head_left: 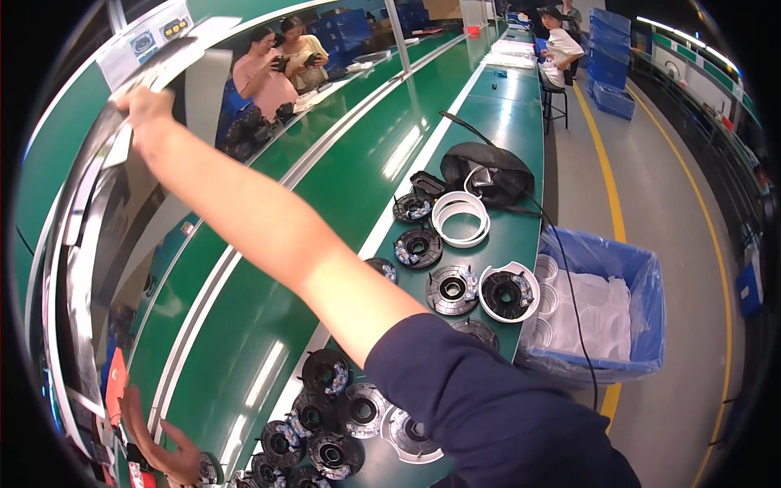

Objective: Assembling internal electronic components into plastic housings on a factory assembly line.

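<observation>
right hand (149,114) reaching across green belt (220,337) to glossy panel (77,325).
panel at far left, beyond the belt; right hand at its upper end, cannot tell whether fingers close on it. left hand (167,451) low, thumb and fingers wide apart, near round black parts (313,370) clustered on the bench's near end. blue tub (598,372) beside bench (517,102), right.

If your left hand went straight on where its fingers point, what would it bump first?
Probably the orange-red thing beside the left hand's fingers, but I can't tell how deep it sits.
</observation>
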`<state>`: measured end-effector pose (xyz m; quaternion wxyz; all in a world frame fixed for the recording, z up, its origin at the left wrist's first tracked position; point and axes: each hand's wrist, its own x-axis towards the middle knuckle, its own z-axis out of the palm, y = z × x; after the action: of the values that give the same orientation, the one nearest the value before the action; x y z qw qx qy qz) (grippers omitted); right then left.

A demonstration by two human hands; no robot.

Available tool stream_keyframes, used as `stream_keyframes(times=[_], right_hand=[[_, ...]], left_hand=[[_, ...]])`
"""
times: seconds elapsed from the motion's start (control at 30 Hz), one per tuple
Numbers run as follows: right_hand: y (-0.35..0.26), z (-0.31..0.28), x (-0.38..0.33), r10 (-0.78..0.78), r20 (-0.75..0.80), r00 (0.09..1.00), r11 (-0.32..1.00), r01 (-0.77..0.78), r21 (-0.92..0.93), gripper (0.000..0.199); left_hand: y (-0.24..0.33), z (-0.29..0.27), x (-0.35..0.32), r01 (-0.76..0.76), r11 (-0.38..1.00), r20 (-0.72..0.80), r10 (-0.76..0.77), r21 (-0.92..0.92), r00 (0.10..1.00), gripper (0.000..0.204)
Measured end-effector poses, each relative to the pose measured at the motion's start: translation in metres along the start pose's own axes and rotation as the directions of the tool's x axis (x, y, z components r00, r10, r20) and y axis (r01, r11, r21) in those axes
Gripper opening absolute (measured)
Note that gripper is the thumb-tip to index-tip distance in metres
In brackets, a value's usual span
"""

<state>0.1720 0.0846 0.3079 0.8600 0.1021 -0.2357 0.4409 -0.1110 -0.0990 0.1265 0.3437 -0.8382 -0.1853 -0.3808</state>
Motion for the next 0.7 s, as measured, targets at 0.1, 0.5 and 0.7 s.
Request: stream_keyframes(times=[0.1, 0.5, 0.7], right_hand=[[-0.035, 0.015, 0.013, -0.082, 0.109, 0.991, 0.994, 0.09, -0.064, 0.011], [-0.318, 0.079, -0.003, -0.523, 0.234, 0.82, 0.569, 0.54, -0.619, 0.032], [-0.437, 0.065, -0.015, -0.454, 0.456, 0.766, 0.638, 0.636, -0.434, 0.019]], left_hand=[[0.006, -0.012, 0.002, 0.033, 0.999, 0.002, -0.033, 0.004, 0.999, 0.046], [0.027, -0.025, 0.011, 0.068, 0.995, -0.013, -0.069, -0.071, 0.998, 0.039], [0.047, -0.036, 0.008, 0.132, 0.991, 0.087, -0.131, 0.002, 0.988, 0.043]])
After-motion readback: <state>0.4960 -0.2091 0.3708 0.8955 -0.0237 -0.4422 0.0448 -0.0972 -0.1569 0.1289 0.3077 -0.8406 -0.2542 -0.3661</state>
